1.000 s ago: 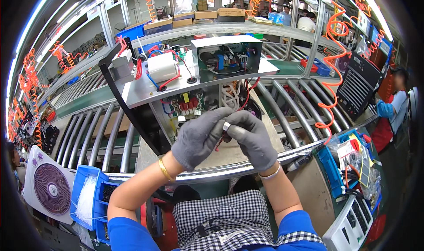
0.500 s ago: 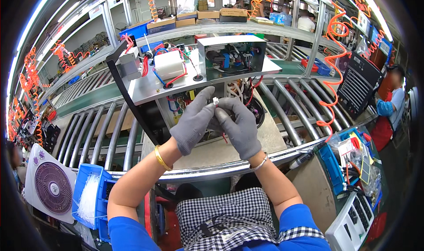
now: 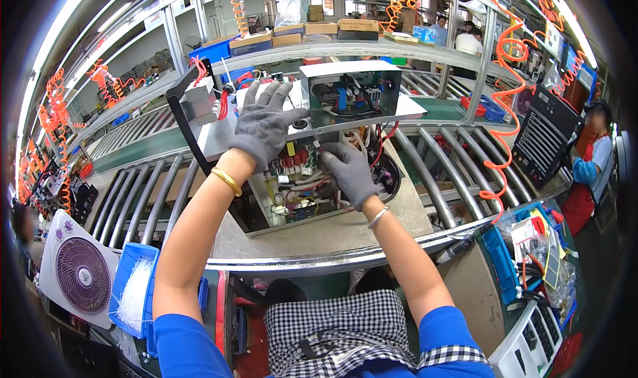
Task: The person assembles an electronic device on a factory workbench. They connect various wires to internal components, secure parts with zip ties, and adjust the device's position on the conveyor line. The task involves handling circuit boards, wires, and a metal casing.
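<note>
An open metal appliance chassis (image 3: 219, 138) stands on a board on the roller conveyor, with a circuit board and coloured wires (image 3: 299, 178) in its lower bay. My left hand (image 3: 264, 122), in a grey glove, lies flat with spread fingers on the chassis's upper shelf beside a white block. My right hand (image 3: 350, 172), also gloved, reaches into the lower bay and pinches at the wires by the circuit board. What its fingertips hold is hidden. A metal box (image 3: 352, 92) with blue parts sits on the shelf's right.
Conveyor rollers (image 3: 458, 165) run left and right of the board. A blue bin of white ties (image 3: 136, 291) and a white fan grille (image 3: 80, 271) lie at lower left. Blue bins with parts (image 3: 531, 245) sit at lower right. Another person (image 3: 591, 158) works at the right.
My hands, joined in front of the chassis a second ago, have parted. The left rose onto the upper shelf; the right went into the lower bay.
</note>
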Demonstrator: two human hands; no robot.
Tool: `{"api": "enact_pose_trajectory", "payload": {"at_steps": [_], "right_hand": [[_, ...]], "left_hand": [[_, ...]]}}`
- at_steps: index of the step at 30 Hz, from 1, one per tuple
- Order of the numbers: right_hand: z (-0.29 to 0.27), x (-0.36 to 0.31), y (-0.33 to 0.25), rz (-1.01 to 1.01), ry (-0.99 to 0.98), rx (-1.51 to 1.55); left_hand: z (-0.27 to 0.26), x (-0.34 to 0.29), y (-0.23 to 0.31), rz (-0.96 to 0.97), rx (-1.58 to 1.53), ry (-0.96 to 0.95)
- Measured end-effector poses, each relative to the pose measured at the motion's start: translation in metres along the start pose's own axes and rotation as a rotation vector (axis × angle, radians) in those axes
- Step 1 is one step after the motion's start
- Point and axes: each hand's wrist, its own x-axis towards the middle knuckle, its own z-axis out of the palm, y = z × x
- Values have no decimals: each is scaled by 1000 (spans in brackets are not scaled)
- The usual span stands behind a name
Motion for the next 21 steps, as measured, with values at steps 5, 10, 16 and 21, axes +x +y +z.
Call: {"api": "enact_pose_trajectory", "payload": {"at_steps": [5, 10, 16, 21], "right_hand": [[19, 15, -9, 149, -16, 250], [36, 18, -2, 141, 22, 409], [44, 31, 7, 121, 98, 419], [48, 34, 6, 102, 162, 393]], "left_hand": [[7, 2, -8, 35, -10, -83], [21, -1, -12, 29, -72, -19], [26, 1, -12, 13, -110, -26], [36, 3, -15, 36, -113, -3]]}}
